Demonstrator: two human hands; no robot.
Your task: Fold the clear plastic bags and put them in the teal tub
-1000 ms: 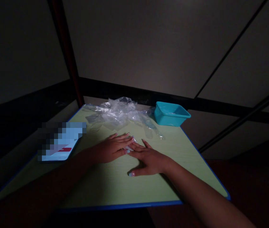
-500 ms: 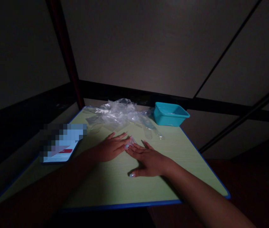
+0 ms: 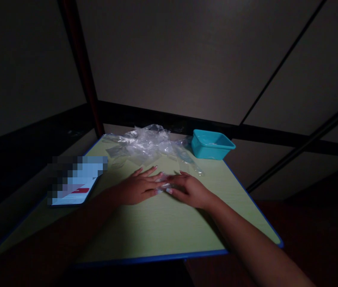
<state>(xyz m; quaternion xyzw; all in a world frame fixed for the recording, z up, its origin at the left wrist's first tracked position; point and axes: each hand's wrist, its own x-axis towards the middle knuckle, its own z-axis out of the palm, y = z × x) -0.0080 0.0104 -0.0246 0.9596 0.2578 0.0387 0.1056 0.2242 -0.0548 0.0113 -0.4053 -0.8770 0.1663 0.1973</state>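
A small crinkled piece of clear plastic [image 3: 164, 183] lies on the tabletop between my hands, partly covered by my fingers. My left hand [image 3: 135, 188] rests flat and open with spread fingers, the tips touching the plastic's left side. From the right, my right hand [image 3: 191, 189] has its fingers bent and its thumb drawn toward them, pinching at the plastic's right edge. Just beyond both hands spreads a heap of crumpled clear plastic bags [image 3: 149, 143].
A turquoise plastic basket [image 3: 213, 152] stands at the table's far right corner. At the left edge lies a phone [image 3: 81, 191] with a lit screen, partly blurred out. The pale green table [image 3: 157, 231] has a blue rim, with dark panelled walls behind it.
My right hand has gone from lying flat with its thumb stretched out to bent fingers and thumb closing at the plastic. My left hand stays nearly in place, its thumb now showing.
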